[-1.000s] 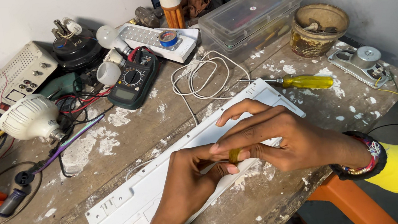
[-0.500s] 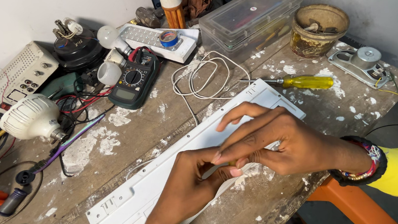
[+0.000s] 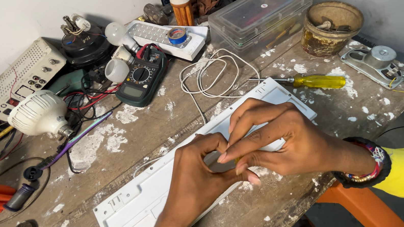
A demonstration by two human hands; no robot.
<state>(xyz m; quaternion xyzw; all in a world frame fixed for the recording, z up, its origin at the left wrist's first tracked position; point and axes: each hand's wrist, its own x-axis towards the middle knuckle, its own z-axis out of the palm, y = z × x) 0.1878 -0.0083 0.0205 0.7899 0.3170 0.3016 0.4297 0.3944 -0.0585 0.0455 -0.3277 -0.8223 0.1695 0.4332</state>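
A long white plastic panel lies slantwise across the paint-stained wooden bench. Both my hands rest on its middle. My left hand comes up from the bottom edge, thumb and forefinger curled toward the right fingertips. My right hand, with a beaded bracelet and a yellow sleeve, reaches in from the right with its fingers pinched together. Between the fingertips a small yellowish tool barely shows; most of it is hidden.
A yellow-handled screwdriver lies past the panel's far end, beside a coiled white cable. Further back are a multimeter, a white bulb, a clear plastic box and a dirty tub. An orange stool stands below the bench's right edge.
The fingertips of both hands have drawn closer together over the panel. The small yellowish tool, plainly seen a second ago, is now almost covered by the fingers.
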